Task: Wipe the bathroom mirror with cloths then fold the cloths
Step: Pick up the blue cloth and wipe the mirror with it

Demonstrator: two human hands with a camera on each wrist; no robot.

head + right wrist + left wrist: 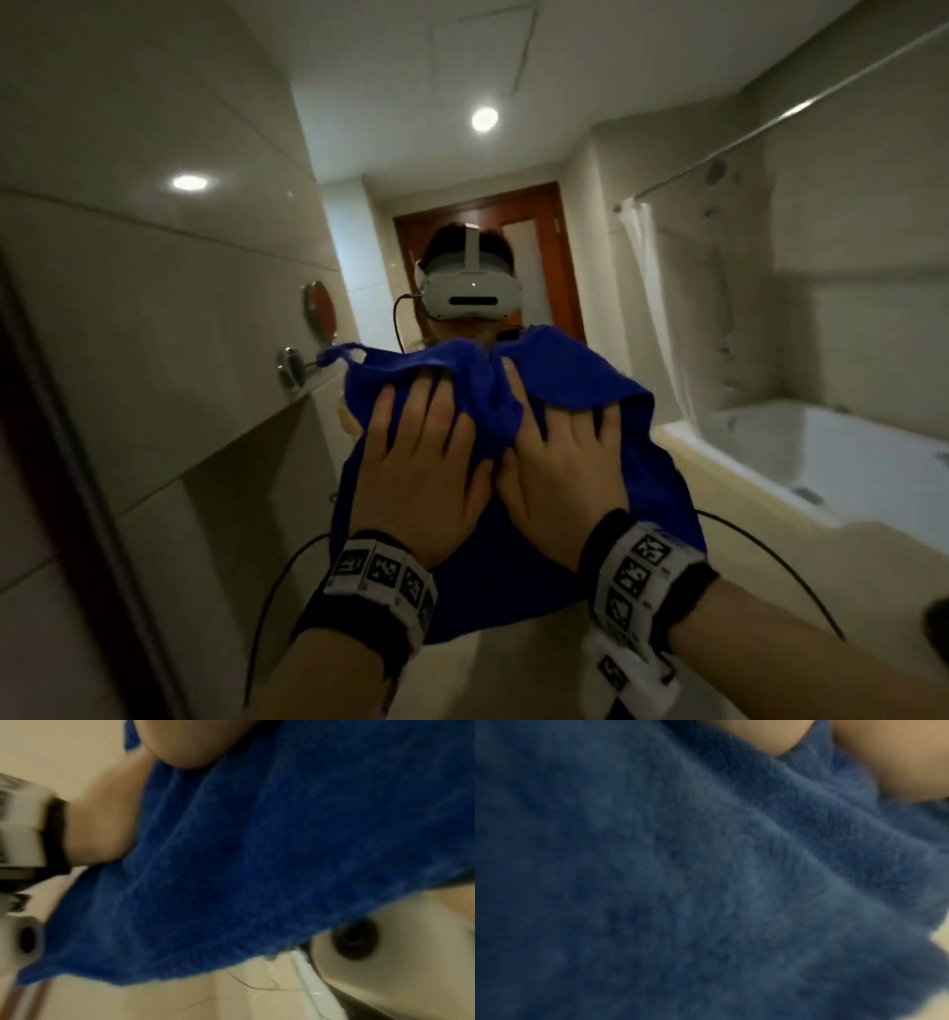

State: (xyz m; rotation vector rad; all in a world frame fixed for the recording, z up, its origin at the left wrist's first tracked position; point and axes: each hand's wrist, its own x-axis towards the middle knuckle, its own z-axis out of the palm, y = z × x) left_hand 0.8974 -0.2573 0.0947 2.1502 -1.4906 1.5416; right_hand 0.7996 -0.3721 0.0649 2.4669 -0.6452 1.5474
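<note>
A blue cloth (565,380) is spread against the bathroom mirror (215,288) in front of me, bunched into a ridge in the middle. My left hand (418,442) and right hand (560,447) lie side by side on it, fingers spread and pressing it to the glass. Its lower part hangs down behind my wrists. The left wrist view is filled with blurred blue cloth (680,882), with fingers (898,760) at the top. In the right wrist view the cloth (257,862) hangs above a white basin (411,953).
The mirror's dark frame (67,462) runs down the left. The glass reflects a person in a white headset (470,290), a bathtub (821,462), a shower curtain (652,308) and a wooden door (560,246). The basin's drain (354,939) lies below the cloth.
</note>
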